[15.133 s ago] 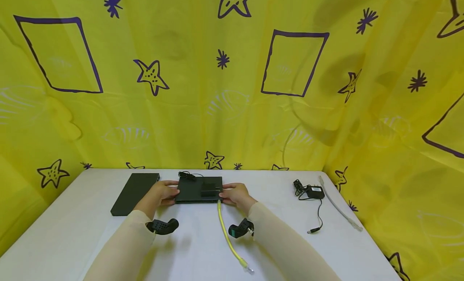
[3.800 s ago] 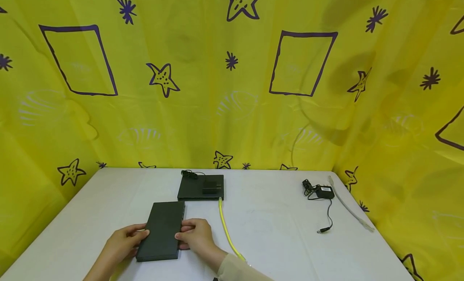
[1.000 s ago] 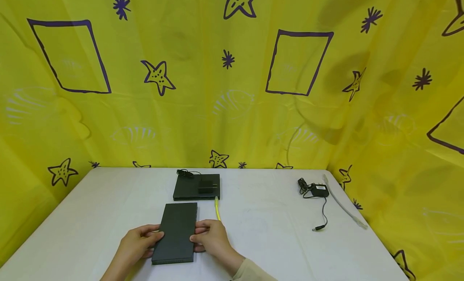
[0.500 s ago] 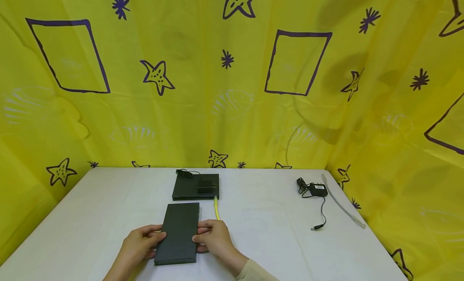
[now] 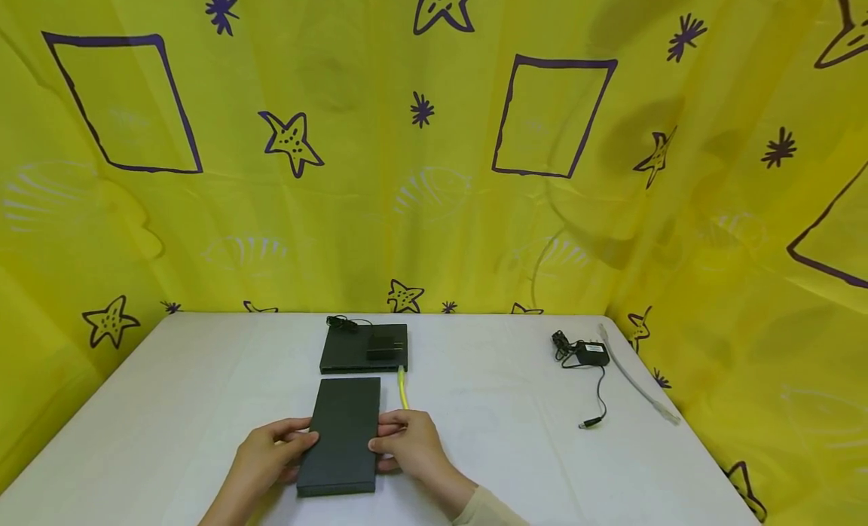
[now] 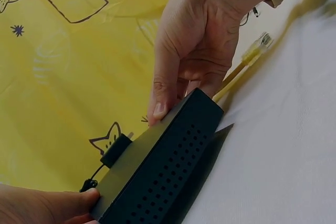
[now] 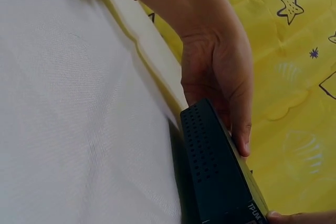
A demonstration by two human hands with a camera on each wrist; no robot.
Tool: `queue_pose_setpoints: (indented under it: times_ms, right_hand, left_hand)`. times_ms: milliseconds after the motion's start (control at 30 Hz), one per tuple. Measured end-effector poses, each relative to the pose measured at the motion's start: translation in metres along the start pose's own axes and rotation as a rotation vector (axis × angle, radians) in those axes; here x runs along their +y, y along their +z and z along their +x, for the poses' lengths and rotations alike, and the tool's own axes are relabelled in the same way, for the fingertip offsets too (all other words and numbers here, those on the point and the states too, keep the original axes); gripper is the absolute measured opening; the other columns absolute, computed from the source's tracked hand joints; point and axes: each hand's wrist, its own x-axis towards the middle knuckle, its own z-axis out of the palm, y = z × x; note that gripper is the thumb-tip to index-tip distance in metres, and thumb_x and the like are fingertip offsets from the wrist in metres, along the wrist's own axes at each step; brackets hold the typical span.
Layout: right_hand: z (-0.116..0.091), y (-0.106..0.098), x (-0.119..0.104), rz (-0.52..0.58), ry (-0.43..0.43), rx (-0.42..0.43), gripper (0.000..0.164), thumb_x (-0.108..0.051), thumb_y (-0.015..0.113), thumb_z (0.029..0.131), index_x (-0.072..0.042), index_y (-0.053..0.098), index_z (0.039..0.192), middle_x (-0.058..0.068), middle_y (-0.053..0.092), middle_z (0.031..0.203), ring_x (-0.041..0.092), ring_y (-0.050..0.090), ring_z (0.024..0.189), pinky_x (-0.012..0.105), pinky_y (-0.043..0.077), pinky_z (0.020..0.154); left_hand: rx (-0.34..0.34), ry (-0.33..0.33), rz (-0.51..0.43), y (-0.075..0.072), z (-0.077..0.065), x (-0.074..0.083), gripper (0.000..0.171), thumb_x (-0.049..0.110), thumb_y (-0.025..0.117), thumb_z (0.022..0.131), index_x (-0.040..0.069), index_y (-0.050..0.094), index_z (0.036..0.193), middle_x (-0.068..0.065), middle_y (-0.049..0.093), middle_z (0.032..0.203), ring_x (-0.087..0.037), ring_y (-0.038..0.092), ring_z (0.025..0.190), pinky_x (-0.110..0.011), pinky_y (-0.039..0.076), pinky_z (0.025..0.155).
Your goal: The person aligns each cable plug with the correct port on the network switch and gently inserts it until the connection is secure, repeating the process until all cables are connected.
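A black network switch (image 5: 341, 435), a flat oblong box, lies between my two hands in front of the table's middle. My left hand (image 5: 267, 451) grips its left long edge, thumb on top and fingers below. On the opposite edge my right hand (image 5: 417, 443) pinches it the same way. In the left wrist view the switch (image 6: 168, 156) shows rows of round holes along one side, close over the tabletop with a shadow beneath. Pale lettering is partly visible on the switch (image 7: 223, 171) in the right wrist view.
Just behind sits a second black box (image 5: 346, 353) carrying a power adapter (image 5: 383, 348). A yellow network cable (image 5: 403, 390) runs from it behind my right hand. Far right lie another power adapter (image 5: 593, 353) and a grey network cable (image 5: 637, 383). Yellow curtains enclose the white table (image 5: 488, 435).
Earlier both hands held the back box while the switch lay at its left. My hands then brought the switch forward; over the last second it has shifted slightly right.
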Motion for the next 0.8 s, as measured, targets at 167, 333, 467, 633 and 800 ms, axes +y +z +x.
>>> queue_pose_setpoints:
  times_ms: [167,333,467,633,800]
  right_hand:
    - [-0.004,-0.006,-0.002,0.008,-0.013,-0.001,0.039,0.016,0.074,0.073,0.011,0.066,0.110,0.008,0.065,0.086,0.011,0.063,0.069,0.036,0.061,0.056]
    - [-0.007,-0.012,-0.004,0.008,-0.021,-0.009,0.038,0.014,0.073,0.074,0.011,0.066,0.111,0.007,0.066,0.088,0.010,0.063,0.070,0.035,0.061,0.056]
    - [-0.009,-0.018,-0.006,0.003,-0.027,-0.018,0.039,0.014,0.073,0.074,0.012,0.065,0.112,0.007,0.066,0.088,0.010,0.064,0.071,0.036,0.061,0.057]
    - [-0.010,-0.027,-0.006,-0.002,-0.028,-0.016,0.039,0.014,0.073,0.074,0.013,0.065,0.113,0.008,0.067,0.088,0.010,0.064,0.070,0.037,0.061,0.057]
    - [-0.010,-0.034,-0.006,-0.005,-0.037,-0.024,0.039,0.012,0.073,0.076,0.014,0.064,0.113,0.010,0.066,0.091,0.010,0.064,0.070,0.038,0.061,0.058]
  left_hand:
    - [-0.004,0.000,0.002,0.004,-0.002,0.004,0.047,0.024,0.079,0.083,-0.001,0.068,0.121,-0.003,0.072,0.090,-0.013,0.062,0.074,-0.031,0.059,0.059]
    - [-0.002,-0.004,-0.025,0.008,-0.004,0.008,0.046,0.023,0.079,0.082,0.000,0.068,0.120,-0.003,0.071,0.090,-0.014,0.062,0.074,-0.032,0.059,0.060]
    - [-0.003,-0.002,-0.041,0.012,-0.006,0.011,0.045,0.022,0.079,0.082,0.000,0.069,0.120,-0.003,0.071,0.090,-0.014,0.064,0.074,-0.033,0.060,0.061]
    - [-0.007,0.006,-0.057,0.020,-0.007,0.015,0.044,0.019,0.079,0.082,-0.001,0.068,0.119,-0.003,0.072,0.089,-0.016,0.066,0.073,-0.033,0.060,0.061]
    - [-0.011,0.005,-0.083,0.025,-0.008,0.017,0.043,0.018,0.079,0.082,-0.001,0.068,0.120,-0.003,0.072,0.089,-0.019,0.069,0.072,-0.034,0.061,0.061]
